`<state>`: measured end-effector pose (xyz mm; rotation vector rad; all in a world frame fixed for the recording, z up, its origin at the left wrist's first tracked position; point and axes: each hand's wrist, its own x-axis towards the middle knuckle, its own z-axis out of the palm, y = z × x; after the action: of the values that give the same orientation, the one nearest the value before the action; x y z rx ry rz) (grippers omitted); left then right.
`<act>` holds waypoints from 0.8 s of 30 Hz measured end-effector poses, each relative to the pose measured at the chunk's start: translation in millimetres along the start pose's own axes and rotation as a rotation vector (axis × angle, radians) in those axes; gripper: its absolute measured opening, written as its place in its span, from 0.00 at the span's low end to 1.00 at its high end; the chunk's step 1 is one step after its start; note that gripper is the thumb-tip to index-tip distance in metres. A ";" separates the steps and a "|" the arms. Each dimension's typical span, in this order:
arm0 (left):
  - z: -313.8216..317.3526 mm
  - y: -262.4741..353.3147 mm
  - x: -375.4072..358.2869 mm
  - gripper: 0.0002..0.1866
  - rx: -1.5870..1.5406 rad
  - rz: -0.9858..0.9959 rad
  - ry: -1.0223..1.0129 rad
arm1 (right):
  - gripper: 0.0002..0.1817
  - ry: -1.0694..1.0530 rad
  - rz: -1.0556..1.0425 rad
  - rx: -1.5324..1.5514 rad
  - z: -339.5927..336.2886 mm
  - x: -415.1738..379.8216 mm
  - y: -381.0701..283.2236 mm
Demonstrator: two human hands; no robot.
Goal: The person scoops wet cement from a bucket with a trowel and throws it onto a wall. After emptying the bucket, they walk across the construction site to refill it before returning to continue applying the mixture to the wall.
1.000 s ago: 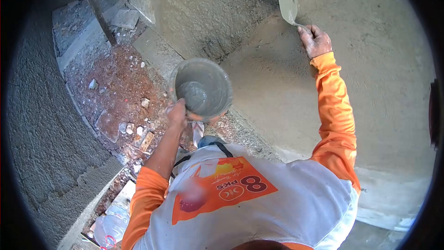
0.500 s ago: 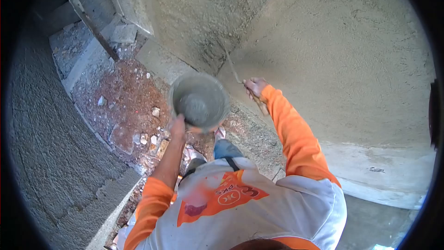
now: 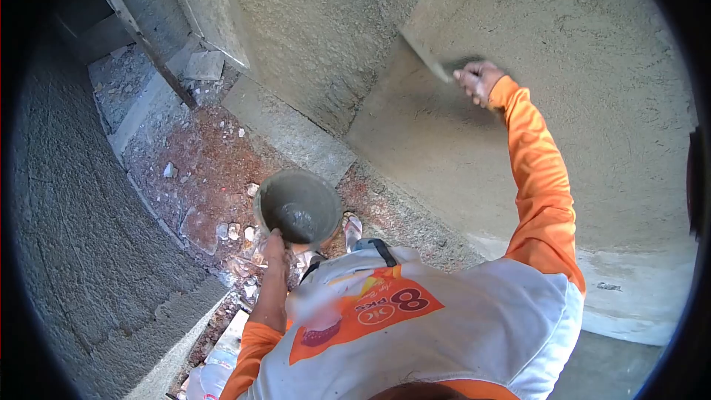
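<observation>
A worker's right hand (image 3: 480, 79) grips a trowel (image 3: 428, 57), its blade pressed against the plastered wall (image 3: 578, 104) at far right. The left hand (image 3: 275, 246) is closed on the rim of a bucket (image 3: 298, 209) of mortar, held low over the rubble-strewn floor (image 3: 200, 163).

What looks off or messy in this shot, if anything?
Loose rubble and broken block bits litter the red dirt floor under the bucket held by the left hand. The trowel in the right hand is motion-blurred against the plastered wall. No spill visible.
</observation>
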<state>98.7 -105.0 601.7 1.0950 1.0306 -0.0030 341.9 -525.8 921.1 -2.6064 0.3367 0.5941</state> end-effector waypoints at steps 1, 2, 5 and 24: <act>15.9 0.9 -3.2 0.09 -0.004 0.035 -0.025 | 0.21 0.138 -0.110 -0.028 -7.9 -13.6 -11.2; 33.9 4.2 -3.6 0.10 -0.012 0.076 -0.047 | 0.22 0.277 -0.226 -0.055 -12.7 -18.4 -16.7; 79.2 22.6 -17.4 0.11 -0.055 0.114 -0.146 | 0.18 0.504 -0.504 -0.025 -0.6 -38.9 -22.3; 86.8 66.9 -57.3 0.14 -0.099 0.383 -0.222 | 0.20 -0.296 -0.550 -0.689 245.0 34.3 -46.4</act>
<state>157.1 -160.9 695.3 1.1575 0.6064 0.2273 301.0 -374.6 724.1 -2.9627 -0.7871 0.9950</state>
